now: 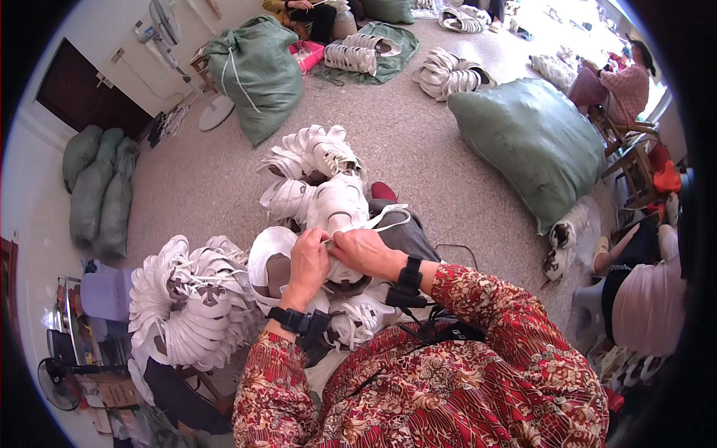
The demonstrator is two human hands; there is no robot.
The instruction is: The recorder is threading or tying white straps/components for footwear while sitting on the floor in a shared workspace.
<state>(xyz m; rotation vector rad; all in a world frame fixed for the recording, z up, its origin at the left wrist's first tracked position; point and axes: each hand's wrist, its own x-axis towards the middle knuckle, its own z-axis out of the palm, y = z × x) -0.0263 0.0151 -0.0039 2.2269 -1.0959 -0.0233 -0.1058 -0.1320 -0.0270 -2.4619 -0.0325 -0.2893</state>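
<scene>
Both of my hands meet over a white shoe upper (340, 200) in my lap. My left hand (305, 263) is closed, thumb and fingers pinching the upper near its eyelet edge. Close beside it, my right hand (367, 252) is also closed, fingertips together on a white shoelace (396, 210) that loops out past the knuckles. The exact grip of the fingertips is too small to make out. Another upper with a brown lining (278, 270) lies against my left wrist. Beyond my hands curves a row of nested white uppers (317, 149).
A large pile of nested white uppers (198, 328) stands at my left. Stuffed green sacks (534, 145) (258, 75) rest on the floor ahead, with more bundled uppers (452, 75) farther off. A standing fan (216, 112) is near the wall. People sit working at the right and far side.
</scene>
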